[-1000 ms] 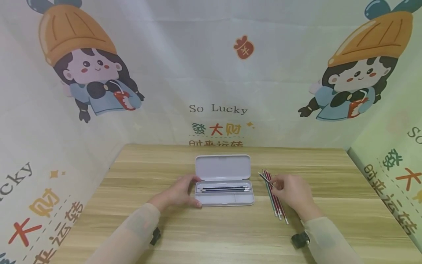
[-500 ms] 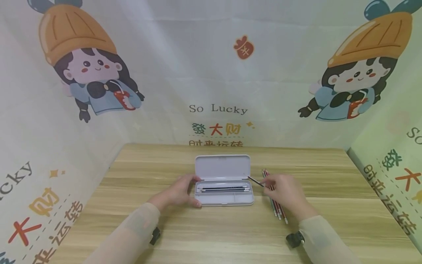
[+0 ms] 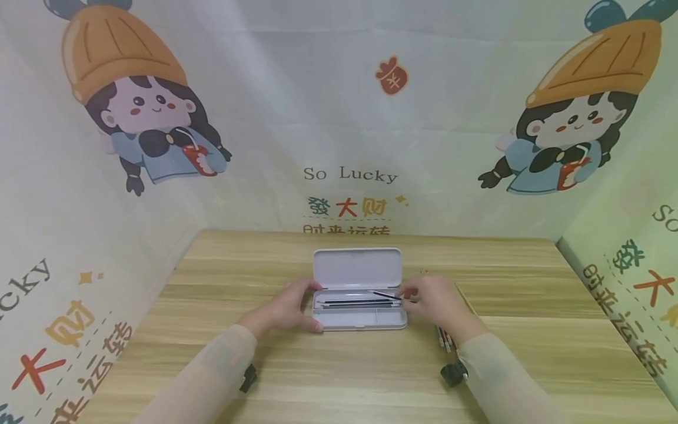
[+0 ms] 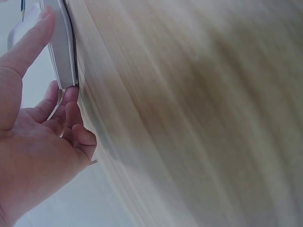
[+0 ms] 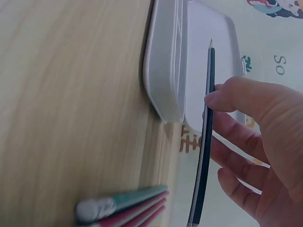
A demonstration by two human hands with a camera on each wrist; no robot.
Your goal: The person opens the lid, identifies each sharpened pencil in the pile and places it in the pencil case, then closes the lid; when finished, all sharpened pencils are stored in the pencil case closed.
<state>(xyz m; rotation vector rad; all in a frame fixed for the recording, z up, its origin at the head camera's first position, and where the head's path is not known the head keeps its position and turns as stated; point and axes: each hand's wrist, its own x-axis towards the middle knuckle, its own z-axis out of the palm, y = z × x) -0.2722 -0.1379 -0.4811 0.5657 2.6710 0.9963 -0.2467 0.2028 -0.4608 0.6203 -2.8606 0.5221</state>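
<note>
A wood-grain worktop (image 3: 296,383) carries an open white pencil case (image 3: 357,268), its long axis running left to right and its lid laid back on the far side, seemingly so the long compartment can be reached from above. The left hand (image 3: 286,306) spans the case's left end, thumb at the near corner and fingers at the hinge side, gripping it probably to keep it from sliding. At the other end the right hand (image 3: 436,303) pinches a dark pencil (image 3: 389,295) between thumb and fingers, its front half left free, likely for easier aiming. That pencil is over the right part of the far compartment, sharpened tip leftward and slightly away, a little askew to the case. The dark pencils (image 3: 360,304) lying inside also have tips left, eraser ends right. Beyond the right hand, loose teal and red pencils (image 3: 444,338) lie bunched, eraser ends toward the person.
</note>
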